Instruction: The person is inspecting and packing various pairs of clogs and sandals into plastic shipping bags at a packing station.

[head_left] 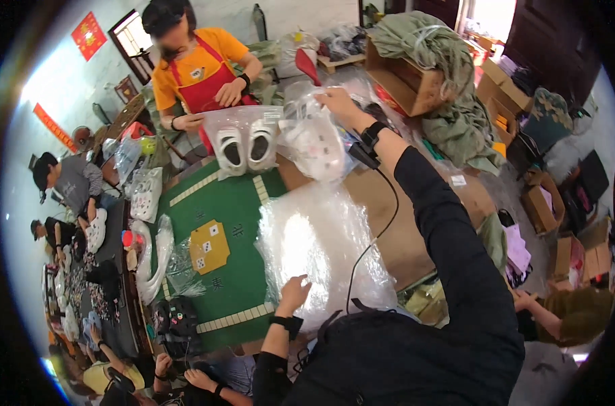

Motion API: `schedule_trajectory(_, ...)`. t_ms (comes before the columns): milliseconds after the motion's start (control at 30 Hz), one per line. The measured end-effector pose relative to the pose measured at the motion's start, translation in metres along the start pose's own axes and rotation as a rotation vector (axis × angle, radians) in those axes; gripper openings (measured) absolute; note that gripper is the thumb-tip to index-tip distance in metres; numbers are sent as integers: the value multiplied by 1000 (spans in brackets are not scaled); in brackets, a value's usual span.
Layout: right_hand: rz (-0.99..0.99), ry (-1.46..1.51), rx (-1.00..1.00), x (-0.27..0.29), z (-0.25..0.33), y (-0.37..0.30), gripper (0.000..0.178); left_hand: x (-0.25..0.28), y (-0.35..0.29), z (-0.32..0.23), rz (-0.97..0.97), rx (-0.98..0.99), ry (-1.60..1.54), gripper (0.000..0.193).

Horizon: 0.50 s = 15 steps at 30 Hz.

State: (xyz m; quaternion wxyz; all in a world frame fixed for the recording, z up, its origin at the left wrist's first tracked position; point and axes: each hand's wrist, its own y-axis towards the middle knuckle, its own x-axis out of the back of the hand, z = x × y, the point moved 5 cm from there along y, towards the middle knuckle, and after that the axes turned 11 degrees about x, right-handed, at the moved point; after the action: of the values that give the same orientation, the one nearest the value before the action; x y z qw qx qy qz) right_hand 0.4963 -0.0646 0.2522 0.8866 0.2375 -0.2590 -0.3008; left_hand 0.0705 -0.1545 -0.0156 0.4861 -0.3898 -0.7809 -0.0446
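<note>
My right hand (pixel 339 107) reaches to the far side of the table, fingers closed on the upper part of a clear plastic bag (pixel 319 150) that holds a white shoe with small spots. Close to my body, my left hand (pixel 296 294) rests at the left edge of a stack of clear plastic bags (pixel 321 237), its fingers loosely apart with nothing in them. Left of my right hand, a co-worker (pixel 206 71) in an orange shirt and red apron holds another clear bag with a pair of white shoes (pixel 245 150) inside.
A green printed mat (pixel 243 271) covers the table's left part, with crumpled clear plastic (pixel 185 267) on it. Brown cardboard (pixel 402 210) lies to the right. A black cable (pixel 382 230) runs from my right wrist. Behind stand an open carton (pixel 409 84) and green sacks (pixel 463 128). Other people work at left.
</note>
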Motion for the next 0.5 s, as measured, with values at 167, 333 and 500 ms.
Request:
schedule_trajectory(167,-196,209,-227,2,-111,25,34,-40,-29,12,46,13,99,41)
schedule_trajectory(333,-539,67,-280,-11,-190,-4,39,-54,-34,18,109,99,115,41)
schedule_trajectory(500,483,-92,-403,-57,-201,-34,47,-57,-38,23,120,101,40,39)
